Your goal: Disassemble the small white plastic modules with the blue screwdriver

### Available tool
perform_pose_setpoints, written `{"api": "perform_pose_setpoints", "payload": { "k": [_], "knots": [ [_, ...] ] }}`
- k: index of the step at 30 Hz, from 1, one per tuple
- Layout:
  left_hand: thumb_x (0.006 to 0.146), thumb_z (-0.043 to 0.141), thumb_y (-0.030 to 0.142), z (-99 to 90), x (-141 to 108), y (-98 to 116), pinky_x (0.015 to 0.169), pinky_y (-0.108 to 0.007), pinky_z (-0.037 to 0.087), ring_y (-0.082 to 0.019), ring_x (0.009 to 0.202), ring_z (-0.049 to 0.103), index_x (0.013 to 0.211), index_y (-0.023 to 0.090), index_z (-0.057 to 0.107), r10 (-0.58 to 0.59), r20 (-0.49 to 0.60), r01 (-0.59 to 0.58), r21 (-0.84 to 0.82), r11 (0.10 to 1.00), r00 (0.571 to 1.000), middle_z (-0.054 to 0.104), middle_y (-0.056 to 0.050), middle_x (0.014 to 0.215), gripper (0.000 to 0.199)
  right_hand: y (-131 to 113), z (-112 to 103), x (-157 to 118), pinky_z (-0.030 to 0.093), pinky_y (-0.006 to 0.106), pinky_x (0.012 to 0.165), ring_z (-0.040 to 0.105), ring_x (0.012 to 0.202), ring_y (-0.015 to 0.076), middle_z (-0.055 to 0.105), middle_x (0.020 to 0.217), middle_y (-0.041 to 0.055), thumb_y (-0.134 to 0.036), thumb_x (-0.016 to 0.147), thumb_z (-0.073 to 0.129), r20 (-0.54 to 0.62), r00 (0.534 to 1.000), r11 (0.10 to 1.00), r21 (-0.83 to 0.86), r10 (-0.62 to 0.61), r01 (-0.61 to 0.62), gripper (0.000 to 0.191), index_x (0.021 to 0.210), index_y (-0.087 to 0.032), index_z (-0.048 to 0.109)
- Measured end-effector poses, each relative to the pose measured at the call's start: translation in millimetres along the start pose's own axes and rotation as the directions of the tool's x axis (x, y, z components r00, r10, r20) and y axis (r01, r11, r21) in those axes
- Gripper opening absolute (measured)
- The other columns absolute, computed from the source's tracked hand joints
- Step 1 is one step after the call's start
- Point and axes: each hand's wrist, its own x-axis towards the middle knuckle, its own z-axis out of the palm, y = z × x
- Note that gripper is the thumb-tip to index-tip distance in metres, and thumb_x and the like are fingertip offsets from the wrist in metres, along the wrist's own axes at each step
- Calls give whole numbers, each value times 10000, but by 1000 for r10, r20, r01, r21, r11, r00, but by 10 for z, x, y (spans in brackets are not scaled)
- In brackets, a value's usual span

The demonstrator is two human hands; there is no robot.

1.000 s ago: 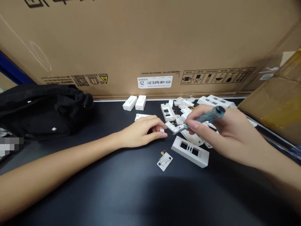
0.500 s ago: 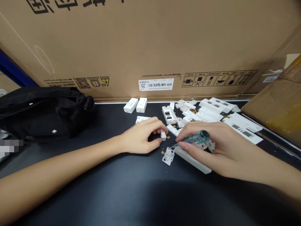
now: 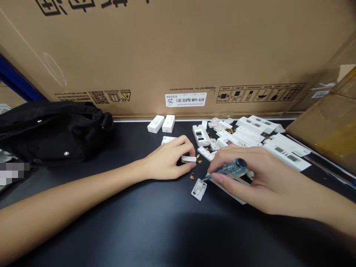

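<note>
Between the thumb and fingers of my left hand (image 3: 174,157) is a small white plastic block (image 3: 189,159), held just above or on the table. My right hand (image 3: 250,174) grips a screwdriver (image 3: 229,170) with a translucent blue handle and a dark end cap. Its tip reaches down to the upper edge of a small white plastic base (image 3: 199,189) with moulded recesses. Small brass pieces (image 3: 192,177) lie between the two hands. Under my right hand rests a long white plastic housing (image 3: 230,191), partly hidden by the fingers.
White housings and plates (image 3: 250,129) are heaped at the back right. Two closed white switch-like units (image 3: 168,123) stand near a large cardboard box (image 3: 178,55). A black bag (image 3: 52,133) sits at the left, and another carton (image 3: 328,115) at the right.
My left fingers have turned the white block so that its long side shows. The small white base has shifted slightly downwards and tilted differently near the screwdriver tip.
</note>
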Motion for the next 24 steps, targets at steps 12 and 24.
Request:
{"api": "perform_pose_setpoints", "payload": {
  "k": [12, 24],
  "knots": [
    [891, 652, 253, -8, 21, -28, 750, -277, 524, -145, 848, 599, 944, 177, 613, 25, -108, -41, -144, 989, 994, 635, -32, 938, 101, -21, 24, -35, 484, 255, 718, 661, 752, 125, 731, 913, -21, -319, 896, 630, 1, 999, 998, 48, -32, 32, 131, 999, -280, 700],
    [817, 589, 74, 25, -5, -60, 807, -323, 589, -172, 930, 616, 846, 175, 564, 34, -232, -74, -167, 983, 972, 608, -44, 941, 107, 47, 50, 58, 433, 278, 575, 579, 547, 129, 659, 695, -12, -268, 900, 589, -298, 953, 976, -218, -64, -2, 81, 884, -219, 651]
  ]
}}
